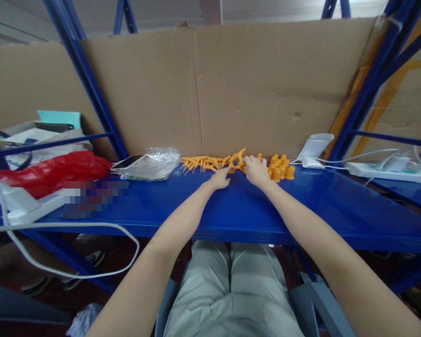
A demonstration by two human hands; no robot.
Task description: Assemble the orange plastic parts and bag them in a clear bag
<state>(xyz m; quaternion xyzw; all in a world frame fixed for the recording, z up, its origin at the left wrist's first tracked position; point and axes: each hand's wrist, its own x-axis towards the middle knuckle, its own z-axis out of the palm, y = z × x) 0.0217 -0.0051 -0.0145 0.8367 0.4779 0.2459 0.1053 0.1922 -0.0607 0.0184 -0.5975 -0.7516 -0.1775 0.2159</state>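
Grip can't be told: left hand point(219, 179) and right hand point(257, 171) flank an orange ringed piece point(241, 155). Corkscrews point(196, 162) left, orange cups point(280, 167) right.

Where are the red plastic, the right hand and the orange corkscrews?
Red plastic point(65, 171): head view, on its wrinkled side.
Right hand point(257, 172): head view, on its back.
Orange corkscrews point(209, 162): head view, on one orange handle.

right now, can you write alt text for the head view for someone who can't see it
A person's left hand and right hand flank an orange ring-shaped piece on a blue shelf. Orange-handled corkscrews lie to its left, orange cup-like parts cluster to its right, and a cardboard sheet stands behind.
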